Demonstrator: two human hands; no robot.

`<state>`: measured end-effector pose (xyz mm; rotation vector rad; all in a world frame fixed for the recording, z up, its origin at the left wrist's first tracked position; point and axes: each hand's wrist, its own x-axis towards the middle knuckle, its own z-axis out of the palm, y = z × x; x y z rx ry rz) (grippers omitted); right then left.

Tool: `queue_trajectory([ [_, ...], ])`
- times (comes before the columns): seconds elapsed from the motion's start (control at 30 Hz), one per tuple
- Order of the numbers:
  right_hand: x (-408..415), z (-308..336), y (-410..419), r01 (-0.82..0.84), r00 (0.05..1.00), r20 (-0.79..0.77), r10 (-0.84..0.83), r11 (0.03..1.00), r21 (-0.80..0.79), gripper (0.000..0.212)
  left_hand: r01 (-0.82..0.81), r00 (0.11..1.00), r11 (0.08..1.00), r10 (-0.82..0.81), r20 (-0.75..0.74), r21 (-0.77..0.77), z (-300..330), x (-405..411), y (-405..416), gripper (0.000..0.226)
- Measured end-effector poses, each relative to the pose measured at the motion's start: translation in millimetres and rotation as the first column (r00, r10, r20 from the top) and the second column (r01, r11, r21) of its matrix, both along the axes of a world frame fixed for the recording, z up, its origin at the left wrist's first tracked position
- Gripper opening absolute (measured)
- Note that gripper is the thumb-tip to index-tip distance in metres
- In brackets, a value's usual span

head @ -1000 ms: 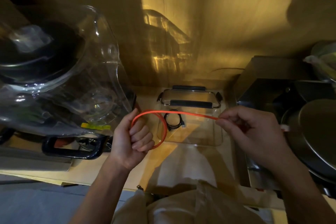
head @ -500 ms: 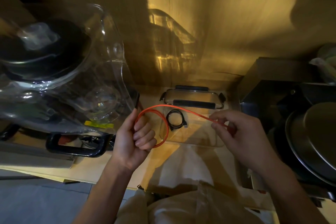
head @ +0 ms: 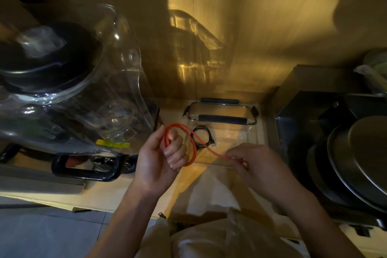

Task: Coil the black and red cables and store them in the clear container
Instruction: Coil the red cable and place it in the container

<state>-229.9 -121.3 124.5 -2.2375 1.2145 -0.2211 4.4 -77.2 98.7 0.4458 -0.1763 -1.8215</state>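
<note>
coiling the red cable [head: 193,142]: left hand [head: 161,158] fingers curl round the loops, right hand [head: 254,162] fingers pinch the tail; next, wrap it in, then box [head: 252,138]

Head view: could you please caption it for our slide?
Left hand and right hand coil thin red cable; coiled black cable lies in clear plastic container.

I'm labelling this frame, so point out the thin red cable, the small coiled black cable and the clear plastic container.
Thin red cable [head: 193,141], head view, loop's right arc.
Small coiled black cable [head: 202,136], head view, coil's strands.
Clear plastic container [head: 251,132], head view, right wall.
</note>
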Motion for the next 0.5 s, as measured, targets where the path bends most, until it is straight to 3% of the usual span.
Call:
queue_trajectory([
  [0.23, 10.7, -0.7, 7.7, -0.216, 0.972, -0.078, 0.222, 0.973, 0.075, 0.030, -0.045, 0.950, 0.999, 0.036, 0.309, 0.021, 7.1, -15.1, 1.4, 0.039],
  [0.5, 14.5, 1.8, 9.3, -0.310, 0.948, -0.055, 0.314, 0.948, 0.069, 0.028, 0.006, 0.801, 0.999, -0.035, 0.598, 0.050, 10.4, -27.2, 2.6, 0.039],
])
